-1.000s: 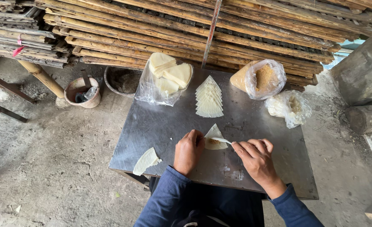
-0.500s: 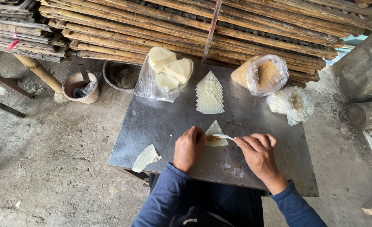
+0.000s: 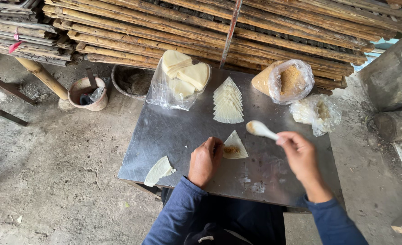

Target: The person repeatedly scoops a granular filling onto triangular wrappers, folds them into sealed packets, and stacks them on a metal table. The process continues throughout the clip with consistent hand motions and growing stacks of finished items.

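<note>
There is one view only, from a camera on the person's head. It looks steeply down and forward onto the metal worktop (image 3: 174,136) from near, with the bamboo racks (image 3: 210,31) at the far side.

Three clear plastic bags stand along the far side of the grey metal table (image 3: 174,136). The crumpled clear plastic bag of pale yellow wrapper sheets (image 3: 179,80) sits at the far left, open at the top. The rounded clear plastic bag of brown crumbly filling (image 3: 286,80) sits at the far right. Just beside it, nearer the right edge, lies a flatter, crinkled clear plastic bag with whitish contents (image 3: 316,113). No labels, signs or screens show.
</note>
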